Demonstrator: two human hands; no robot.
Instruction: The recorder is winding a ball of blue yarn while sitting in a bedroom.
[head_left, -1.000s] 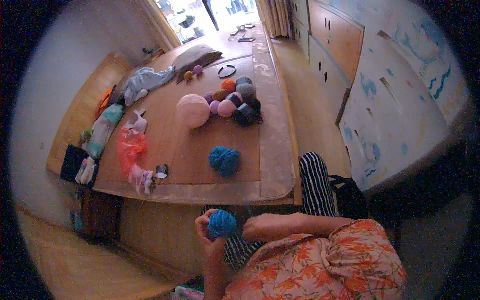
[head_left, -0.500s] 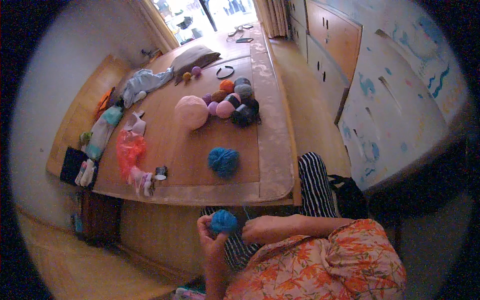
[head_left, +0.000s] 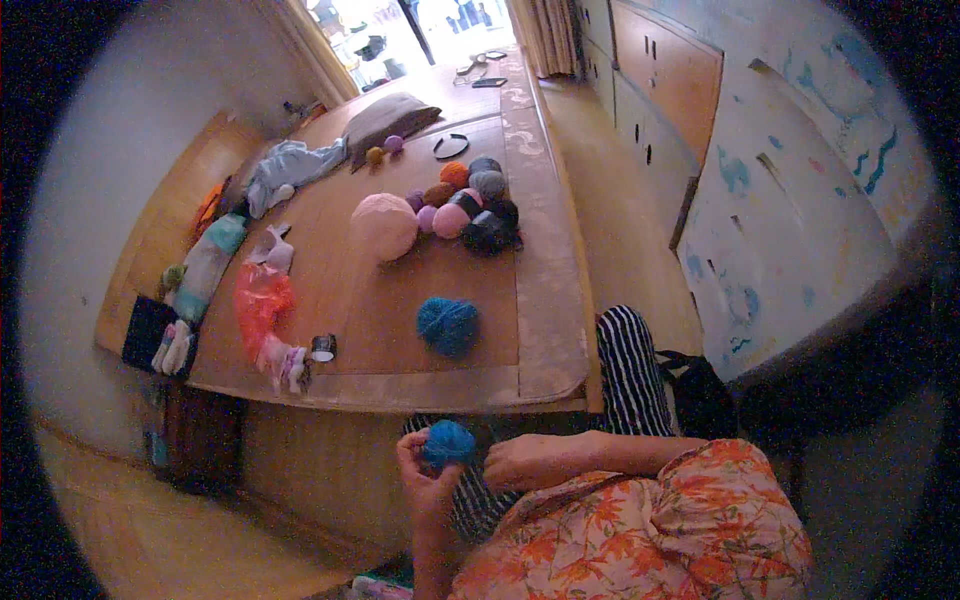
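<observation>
Just past the bed's near edge, over my lap, my left hand (head_left: pixel 425 468) is wrapped round a small blue ball of yarn (head_left: pixel 449 443). To the right of that ball is my right hand (head_left: pixel 508 462), its fingers curled closed on the blue yarn strand, which barely shows now. On the bed in front lies a larger blue skein of yarn (head_left: pixel 447 325), loose and fluffy.
Farther up the mat-covered bed (head_left: pixel 330 290) sit a big peach yarn ball (head_left: pixel 384 227) and a cluster of smaller yarn balls (head_left: pixel 451 221). A red plastic bag (head_left: pixel 265 300) and a small tin (head_left: pixel 323 347) lie left. Painted cabinets (head_left: pixel 790 200) stand right.
The blue ball has turned slightly in my left hand. The strand that stood out above my right hand earlier is hard to see now. The larger skein stays in place.
</observation>
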